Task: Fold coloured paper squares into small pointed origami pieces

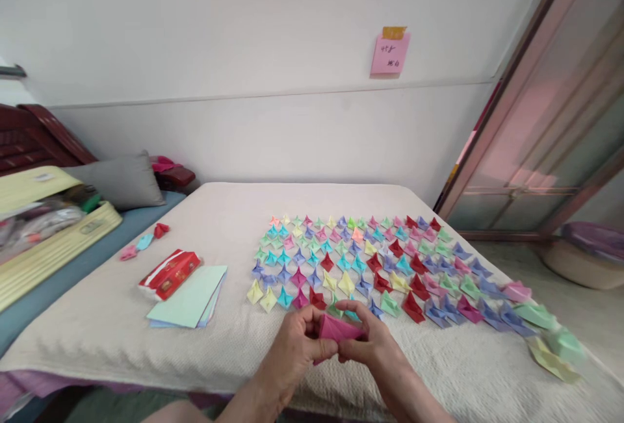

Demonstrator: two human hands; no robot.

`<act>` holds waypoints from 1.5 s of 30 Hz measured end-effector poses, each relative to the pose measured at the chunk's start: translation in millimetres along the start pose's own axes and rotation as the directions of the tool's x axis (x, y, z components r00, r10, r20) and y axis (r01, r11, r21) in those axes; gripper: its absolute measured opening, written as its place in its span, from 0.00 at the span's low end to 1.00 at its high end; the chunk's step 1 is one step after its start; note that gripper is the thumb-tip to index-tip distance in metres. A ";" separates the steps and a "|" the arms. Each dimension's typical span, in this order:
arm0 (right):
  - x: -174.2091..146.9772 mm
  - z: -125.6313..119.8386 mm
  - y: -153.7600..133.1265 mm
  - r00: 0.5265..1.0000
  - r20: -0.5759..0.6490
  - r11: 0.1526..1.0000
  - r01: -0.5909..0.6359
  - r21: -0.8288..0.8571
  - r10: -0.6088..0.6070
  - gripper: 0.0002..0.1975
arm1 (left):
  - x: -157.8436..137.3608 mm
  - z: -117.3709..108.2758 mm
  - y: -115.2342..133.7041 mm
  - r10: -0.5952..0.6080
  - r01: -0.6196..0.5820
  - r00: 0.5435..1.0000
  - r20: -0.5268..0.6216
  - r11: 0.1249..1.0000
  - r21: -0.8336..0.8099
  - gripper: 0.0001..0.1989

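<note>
A folded piece of magenta paper (338,328) is held between my two hands, just above the near side of the cream cloth. My left hand (306,338) pinches its left side, thumb in front and fingers curled behind. On the right side, my right hand (366,337) grips it the same way, its index finger arched over the top. Right beyond my hands lie rows of small folded paper boats (346,282) in red, blue, green, yellow and pink. Part of the nearest row is hidden behind my fingers.
Left of the rows lie pale green paper sheets (192,303), a red tissue pack (170,273) and several small folded papers (145,242). A grey pillow (121,179) and an open yellow box (58,241) are farther left. A pink note (390,54) hangs on the wall.
</note>
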State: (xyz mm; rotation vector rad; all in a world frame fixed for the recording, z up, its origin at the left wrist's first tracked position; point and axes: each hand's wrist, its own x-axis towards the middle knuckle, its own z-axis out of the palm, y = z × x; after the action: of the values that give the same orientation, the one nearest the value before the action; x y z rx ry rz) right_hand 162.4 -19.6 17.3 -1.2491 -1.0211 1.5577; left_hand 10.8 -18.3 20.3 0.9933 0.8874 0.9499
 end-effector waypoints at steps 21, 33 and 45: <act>2.3 -7.6 -9.7 0.997 -0.026 0.997 0.071 -0.018 -0.072 0.22 | -4.2 -1.2 2.0 -0.218 0.220 0.975 0.040 0.974 -0.053 0.23; 4.2 -14.5 -9.3 0.988 -0.115 0.984 0.085 -0.155 -0.103 0.18 | -4.3 -3.5 8.6 -0.016 0.015 0.999 0.038 1.000 0.021 0.27; -2.0 -7.4 -7.7 0.997 -0.021 0.997 0.072 -0.031 -0.072 0.18 | 4.6 3.3 -12.9 0.082 -0.079 0.986 -0.147 0.996 0.029 0.04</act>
State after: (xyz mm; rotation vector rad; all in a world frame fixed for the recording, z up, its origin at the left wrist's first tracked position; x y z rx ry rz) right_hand 170.9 -18.8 24.0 -1.2344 -1.0676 1.4750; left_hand 18.3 -18.1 8.4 0.9936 0.9898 1.0949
